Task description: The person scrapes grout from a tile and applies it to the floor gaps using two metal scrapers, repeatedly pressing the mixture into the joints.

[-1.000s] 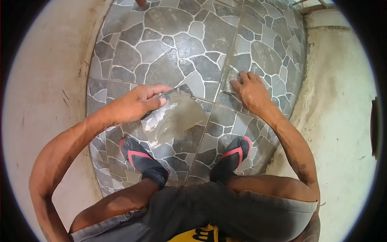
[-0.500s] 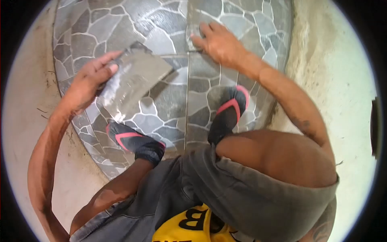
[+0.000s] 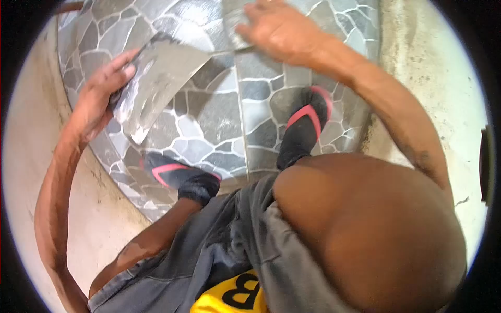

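Note:
My left hand point(image 3: 104, 86) is closed on the edge of a flat board point(image 3: 164, 68) coated with wet grey paste, tilted above the floor. Whitish smears streak its near side, and its shadow falls on the tiles. My right hand point(image 3: 284, 34) is low over the tiled floor point(image 3: 209, 117), by a cross joint between tiles. Its fingers are bent downward and slightly blurred; whatever they hold is hidden beneath them. A grey film covers the tile point(image 3: 234, 18) beside those fingers. The floor has a grey stone pattern with white lines.
My feet in dark socks and pink-strapped flip-flops, the left sandal point(image 3: 169, 172) and the right sandal point(image 3: 311, 117), stand on the tiles. Pale walls point(image 3: 422, 68) flank the narrow floor on both sides. A brown object point(image 3: 70, 7) shows at the top left.
Both hands have moved slightly up and to the left in the view, the board going along with my left hand. The camera has shifted, and my right knee appears larger.

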Demonstrator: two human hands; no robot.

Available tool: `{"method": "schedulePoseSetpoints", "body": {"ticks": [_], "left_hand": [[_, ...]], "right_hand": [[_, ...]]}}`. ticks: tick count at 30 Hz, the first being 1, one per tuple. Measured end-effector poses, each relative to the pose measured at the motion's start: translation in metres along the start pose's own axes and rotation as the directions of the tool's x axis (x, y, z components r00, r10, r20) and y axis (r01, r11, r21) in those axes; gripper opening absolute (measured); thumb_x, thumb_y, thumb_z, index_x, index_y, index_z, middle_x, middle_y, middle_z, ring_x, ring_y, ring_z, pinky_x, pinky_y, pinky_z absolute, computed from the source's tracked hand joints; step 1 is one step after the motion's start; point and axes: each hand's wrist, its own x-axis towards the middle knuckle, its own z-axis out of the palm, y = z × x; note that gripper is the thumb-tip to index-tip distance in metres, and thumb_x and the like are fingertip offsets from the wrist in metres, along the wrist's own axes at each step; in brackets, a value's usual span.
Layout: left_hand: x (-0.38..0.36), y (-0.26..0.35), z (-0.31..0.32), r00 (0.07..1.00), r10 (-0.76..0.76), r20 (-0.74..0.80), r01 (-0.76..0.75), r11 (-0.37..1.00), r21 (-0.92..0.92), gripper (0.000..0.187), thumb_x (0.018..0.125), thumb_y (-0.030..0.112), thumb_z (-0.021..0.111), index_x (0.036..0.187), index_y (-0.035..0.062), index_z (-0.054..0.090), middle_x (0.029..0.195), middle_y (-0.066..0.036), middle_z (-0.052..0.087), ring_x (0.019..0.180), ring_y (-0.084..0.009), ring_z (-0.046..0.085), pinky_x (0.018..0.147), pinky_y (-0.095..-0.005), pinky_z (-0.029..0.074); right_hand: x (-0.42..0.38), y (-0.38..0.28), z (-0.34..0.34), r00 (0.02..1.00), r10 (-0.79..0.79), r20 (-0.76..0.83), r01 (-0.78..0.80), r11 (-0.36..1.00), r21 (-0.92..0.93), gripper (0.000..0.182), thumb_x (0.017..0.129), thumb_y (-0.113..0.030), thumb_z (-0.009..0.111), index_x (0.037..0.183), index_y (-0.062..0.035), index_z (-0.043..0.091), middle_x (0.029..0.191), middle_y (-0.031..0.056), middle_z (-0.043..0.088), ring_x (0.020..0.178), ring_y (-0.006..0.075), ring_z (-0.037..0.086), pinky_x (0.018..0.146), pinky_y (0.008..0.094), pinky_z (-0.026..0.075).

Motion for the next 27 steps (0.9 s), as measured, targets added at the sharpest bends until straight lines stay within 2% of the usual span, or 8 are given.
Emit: {"method": "schedulePoseSetpoints", "body": {"ticks": [1, 5, 8, 11, 14, 17, 20, 27], "left_hand": [[-0.001, 0.004, 0.002, 1.000, 0.019, 0.005, -0.019, 1.000, -0.002, 0.051, 0.099, 0.020, 0.053, 0.144, -0.0023, 0.042, 0.127, -0.008, 0.060, 0.109, -0.0110, 0.060, 0.094, -0.0258, 0.049], [0.000, 0.002, -0.007, 1.000, 0.003, 0.002, -0.003, 0.999, -0.036, 0.051, 0.099, 0.018, 0.054, 0.143, -0.0033, 0.042, 0.131, -0.009, 0.058, 0.113, -0.0114, 0.058, 0.097, -0.0262, 0.047], [-0.005, 0.009, -0.001, 0.999, 0.032, 0.007, -0.032, 0.999, -0.014, 0.052, 0.099, 0.019, 0.055, 0.143, -0.0037, 0.041, 0.133, -0.008, 0.057, 0.115, -0.0117, 0.057, 0.099, -0.0260, 0.045], [-0.013, 0.010, -0.004, 0.995, 0.064, -0.082, -0.061, 0.998, 0.035, 0.055, 0.098, 0.024, 0.056, 0.143, -0.0030, 0.042, 0.133, -0.008, 0.056, 0.117, -0.0127, 0.056, 0.100, -0.0252, 0.043], [-0.009, 0.010, -0.006, 0.994, 0.101, -0.032, -0.100, 0.995, 0.021, 0.059, 0.097, 0.026, 0.057, 0.145, -0.0036, 0.039, 0.136, -0.010, 0.053, 0.120, -0.0142, 0.054, 0.102, -0.0260, 0.042], [-0.014, 0.006, -0.021, 0.994, 0.105, 0.009, -0.104, 0.994, -0.036, 0.063, 0.097, 0.025, 0.058, 0.147, -0.0046, 0.034, 0.141, -0.012, 0.050, 0.124, -0.0162, 0.052, 0.105, -0.0275, 0.040], [-0.018, 0.003, -0.024, 0.996, 0.068, -0.062, -0.070, 0.997, -0.025, 0.062, 0.097, 0.023, 0.057, 0.148, -0.0037, 0.034, 0.139, -0.010, 0.052, 0.121, -0.0149, 0.053, 0.103, -0.0268, 0.041], [-0.016, 0.006, -0.024, 0.999, -0.001, -0.042, -0.002, 0.998, -0.064, 0.056, 0.098, 0.020, 0.057, 0.145, -0.0019, 0.038, 0.128, -0.007, 0.058, 0.111, -0.0117, 0.056, 0.097, -0.0258, 0.044]], "right_hand": [[0.004, -0.009, 0.001, 0.999, 0.053, -0.010, -0.053, 0.998, -0.034, 0.026, 0.086, -0.014, 0.056, 0.108, -0.0046, 0.065, 0.106, 0.0205, 0.061, 0.108, 0.0347, 0.058, 0.091, 0.0444, 0.048], [-0.004, -0.013, 0.020, 0.995, 0.062, 0.078, -0.058, 0.997, -0.052, 0.028, 0.086, -0.015, 0.056, 0.110, -0.0055, 0.067, 0.112, 0.0206, 0.060, 0.112, 0.0364, 0.055, 0.096, 0.0474, 0.046], [0.002, -0.010, -0.021, 0.921, 0.133, 0.366, -0.081, 0.985, -0.153, 0.027, 0.085, -0.015, 0.057, 0.110, -0.0074, 0.068, 0.113, 0.0199, 0.060, 0.109, 0.0351, 0.056, 0.093, 0.0459, 0.046], [-0.002, -0.016, 0.003, 0.998, 0.048, 0.049, -0.047, 0.999, -0.009, 0.028, 0.084, -0.015, 0.059, 0.109, -0.0085, 0.068, 0.111, 0.0183, 0.061, 0.105, 0.0328, 0.057, 0.090, 0.0436, 0.045], [-0.011, -0.023, 0.016, 0.997, 0.055, 0.058, -0.052, 0.997, -0.055, 0.021, 0.083, -0.013, 0.061, 0.100, -0.0076, 0.072, 0.111, 0.0164, 0.063, 0.109, 0.0316, 0.057, 0.086, 0.0437, 0.046], [-0.005, -0.018, -0.025, 0.892, 0.132, 0.432, -0.081, 0.988, -0.134, 0.023, 0.082, -0.014, 0.062, 0.103, -0.0073, 0.071, 0.114, 0.0178, 0.062, 0.109, 0.0321, 0.057, 0.087, 0.0449, 0.045], [-0.009, -0.001, -0.028, 0.948, 0.223, 0.228, -0.218, 0.975, -0.051, 0.030, 0.082, -0.014, 0.063, 0.110, -0.0056, 0.068, 0.112, 0.0198, 0.062, 0.111, 0.0344, 0.056, 0.092, 0.0479, 0.044], [0.025, 0.050, -0.010, 0.908, 0.417, -0.041, -0.416, 0.909, 0.032, 0.042, 0.084, -0.029, 0.064, 0.120, -0.0069, 0.060, 0.100, 0.0242, 0.062, 0.094, 0.0419, 0.062, 0.079, 0.0511, 0.051]]}}
